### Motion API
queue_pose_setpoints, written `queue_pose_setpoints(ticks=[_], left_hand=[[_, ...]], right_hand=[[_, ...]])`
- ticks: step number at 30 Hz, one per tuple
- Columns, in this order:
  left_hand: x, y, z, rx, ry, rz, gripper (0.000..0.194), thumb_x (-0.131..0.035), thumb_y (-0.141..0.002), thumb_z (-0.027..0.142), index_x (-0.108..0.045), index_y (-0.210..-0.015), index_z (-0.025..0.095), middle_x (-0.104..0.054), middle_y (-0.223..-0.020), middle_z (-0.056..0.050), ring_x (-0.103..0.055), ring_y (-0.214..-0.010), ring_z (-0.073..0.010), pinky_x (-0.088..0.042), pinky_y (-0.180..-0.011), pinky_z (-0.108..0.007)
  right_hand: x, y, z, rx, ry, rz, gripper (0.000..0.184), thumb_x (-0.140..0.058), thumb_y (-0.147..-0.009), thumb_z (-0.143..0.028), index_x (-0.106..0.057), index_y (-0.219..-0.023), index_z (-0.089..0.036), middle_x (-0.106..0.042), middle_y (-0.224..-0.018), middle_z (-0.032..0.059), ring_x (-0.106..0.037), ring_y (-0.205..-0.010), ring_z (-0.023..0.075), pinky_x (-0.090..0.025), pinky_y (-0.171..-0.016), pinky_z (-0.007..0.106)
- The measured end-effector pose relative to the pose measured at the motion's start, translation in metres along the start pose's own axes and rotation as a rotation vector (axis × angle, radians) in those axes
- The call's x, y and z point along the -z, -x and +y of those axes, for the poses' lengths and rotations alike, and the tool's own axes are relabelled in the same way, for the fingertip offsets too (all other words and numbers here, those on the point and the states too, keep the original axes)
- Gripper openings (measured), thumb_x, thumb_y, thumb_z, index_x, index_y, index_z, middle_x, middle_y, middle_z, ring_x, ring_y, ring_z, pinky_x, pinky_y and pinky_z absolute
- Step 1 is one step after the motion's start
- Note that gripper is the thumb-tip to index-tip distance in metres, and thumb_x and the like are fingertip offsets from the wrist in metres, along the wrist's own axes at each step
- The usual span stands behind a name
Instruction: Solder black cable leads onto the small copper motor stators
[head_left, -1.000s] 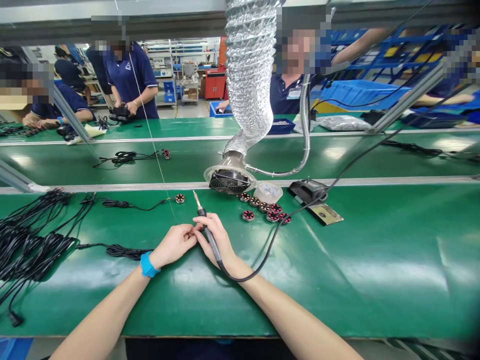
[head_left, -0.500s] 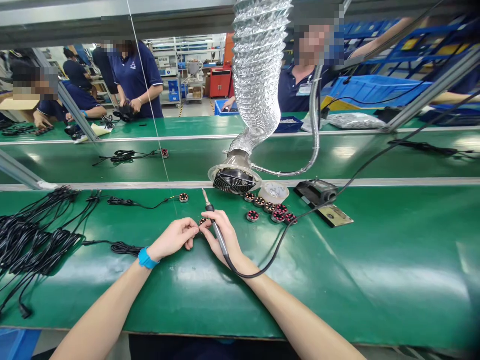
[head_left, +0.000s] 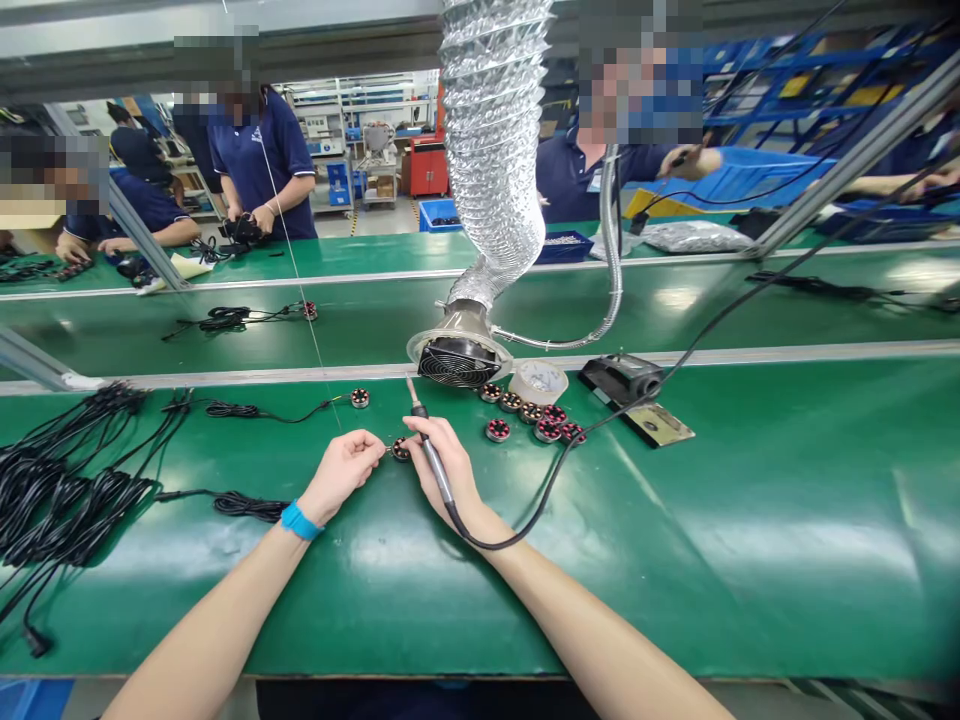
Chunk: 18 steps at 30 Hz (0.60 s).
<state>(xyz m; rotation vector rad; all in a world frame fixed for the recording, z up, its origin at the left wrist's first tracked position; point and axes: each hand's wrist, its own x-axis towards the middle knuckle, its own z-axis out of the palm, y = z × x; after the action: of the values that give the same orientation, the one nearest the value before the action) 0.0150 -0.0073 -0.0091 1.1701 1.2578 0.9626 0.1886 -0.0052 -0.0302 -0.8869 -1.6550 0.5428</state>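
Note:
My right hand [head_left: 448,465] grips a soldering iron [head_left: 436,470] whose bare tip points up and away from me. The thumb and a fingertip of that hand reach the side of a small round motor coil [head_left: 400,449] with a dark copper-wound core. My left hand [head_left: 349,472], wearing a blue wristband [head_left: 300,521], pinches a thin wire end just left of this coil. A coiled black cable [head_left: 251,505] runs behind the left wrist. Another cable [head_left: 232,410] ends beside a second coil [head_left: 360,398] farther back.
Several motor coils [head_left: 497,430] sit right of my hands, by a tape roll [head_left: 538,381] and a soldering iron stand [head_left: 622,377]. A fume fan [head_left: 463,362] hangs ahead. Black cables [head_left: 75,480] are heaped left. Co-workers [head_left: 262,165] stand beyond the bench.
My left hand has drawn slightly left from my right fingers, so more of the coil shows between them. The soldering iron stays in my right hand. The view has shifted slightly.

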Motion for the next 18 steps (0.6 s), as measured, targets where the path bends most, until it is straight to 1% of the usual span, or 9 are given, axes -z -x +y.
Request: queue_pose_setpoints(ticks=[4, 6, 8, 12, 18], left_hand=[[0.0, -0.01, 0.0, -0.004, 0.016, 0.042, 0.034, -0.072, -0.072, 0.046, -0.058, -0.076, 0.015, -0.045, -0.055, 0.006, -0.031, -0.04, -0.0026, -0.016, -0.039, -0.018], [0.0, -0.014, -0.001, -0.004, 0.023, 0.046, 0.034, -0.072, -0.071, 0.045, -0.059, -0.077, 0.014, -0.047, -0.056, 0.006, -0.032, -0.04, -0.0025, -0.016, -0.039, -0.018], [0.001, -0.018, -0.003, 0.001, 0.022, 0.045, 0.034, -0.072, -0.072, 0.045, -0.06, -0.078, 0.014, -0.048, -0.057, 0.006, -0.032, -0.04, -0.0023, -0.016, -0.039, -0.018], [0.001, -0.021, -0.006, 0.014, 0.004, 0.051, 0.033, -0.072, -0.072, 0.044, -0.059, -0.077, 0.014, -0.047, -0.056, 0.006, -0.032, -0.039, -0.0023, -0.016, -0.039, -0.017], [0.0, -0.021, -0.006, 0.02, -0.006, 0.041, 0.033, -0.071, -0.072, 0.045, -0.058, -0.076, 0.014, -0.046, -0.055, 0.007, -0.032, -0.04, -0.0027, -0.016, -0.039, -0.018]], right_hand=[[0.008, -0.005, -0.002, -0.096, -0.01, 0.047, 0.026, -0.05, -0.097, -0.028, -0.063, -0.119, -0.022, -0.065, -0.084, 0.0025, -0.064, -0.071, 0.0141, -0.055, -0.075, 0.028], [0.011, -0.007, -0.002, -0.157, -0.012, 0.072, 0.025, -0.051, -0.097, -0.033, -0.066, -0.113, -0.02, -0.065, -0.076, 0.0016, -0.064, -0.066, 0.0146, -0.055, -0.069, 0.027], [0.012, -0.006, -0.001, -0.185, -0.017, 0.091, 0.025, -0.049, -0.097, -0.035, -0.067, -0.103, -0.019, -0.064, -0.07, 0.0014, -0.064, -0.064, 0.0154, -0.054, -0.065, 0.027], [0.011, -0.005, 0.002, -0.179, -0.042, 0.101, 0.025, -0.048, -0.096, -0.034, -0.067, -0.092, -0.019, -0.061, -0.062, 0.0006, -0.064, -0.063, 0.0166, -0.053, -0.061, 0.027], [0.011, -0.004, 0.0, -0.155, -0.037, 0.061, 0.024, -0.048, -0.094, -0.031, -0.068, -0.088, -0.02, -0.061, -0.06, -0.0002, -0.063, -0.06, 0.0164, -0.052, -0.06, 0.028]])
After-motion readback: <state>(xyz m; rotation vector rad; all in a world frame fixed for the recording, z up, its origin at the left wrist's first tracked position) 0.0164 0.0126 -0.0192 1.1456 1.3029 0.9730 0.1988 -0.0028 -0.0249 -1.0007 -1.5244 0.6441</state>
